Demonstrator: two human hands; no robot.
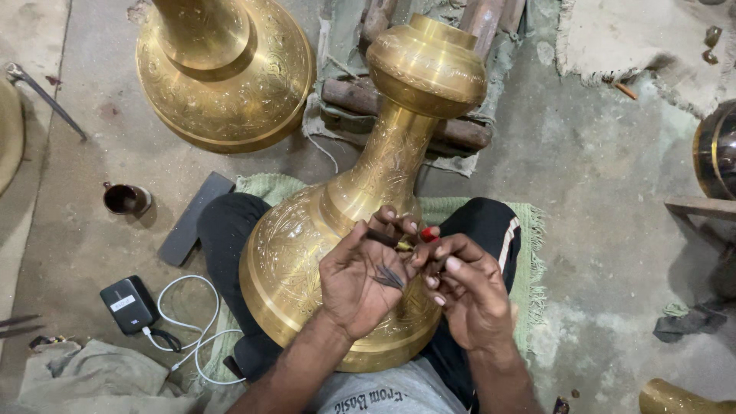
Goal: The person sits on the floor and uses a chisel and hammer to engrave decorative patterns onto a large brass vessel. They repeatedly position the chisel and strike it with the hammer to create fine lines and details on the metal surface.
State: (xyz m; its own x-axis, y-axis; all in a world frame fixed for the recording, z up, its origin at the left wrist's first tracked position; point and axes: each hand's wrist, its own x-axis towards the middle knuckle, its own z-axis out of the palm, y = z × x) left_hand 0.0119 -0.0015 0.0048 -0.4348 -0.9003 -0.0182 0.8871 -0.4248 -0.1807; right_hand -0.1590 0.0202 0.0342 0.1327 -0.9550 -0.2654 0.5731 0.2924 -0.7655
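Concrete floor; hands (pixel 360 280) (pixel 468 295) sort nails (pixel 389 276) (brass vase (pixel 307 261) beneath).

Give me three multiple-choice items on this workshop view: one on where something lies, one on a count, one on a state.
1. Where does the engraved brass vase nearest the person rest?
A. Across the person's lap
B. On a shelf
C. Inside a box

2. How many large brass vases with flared engraved bases show in full or nearly so?
A. Five
B. Two
C. None

3. What is the state of the left hand?
A. Flat on the floor
B. Palm up, holding thin dark metal tools
C. Gripping the power bank

Answers:
1. A, the vase lies tilted over the dark trousers.
2. B, one on the lap and a second vase on the floor behind.
3. B, the open palm carries the tools while the right hand reaches in beside it.
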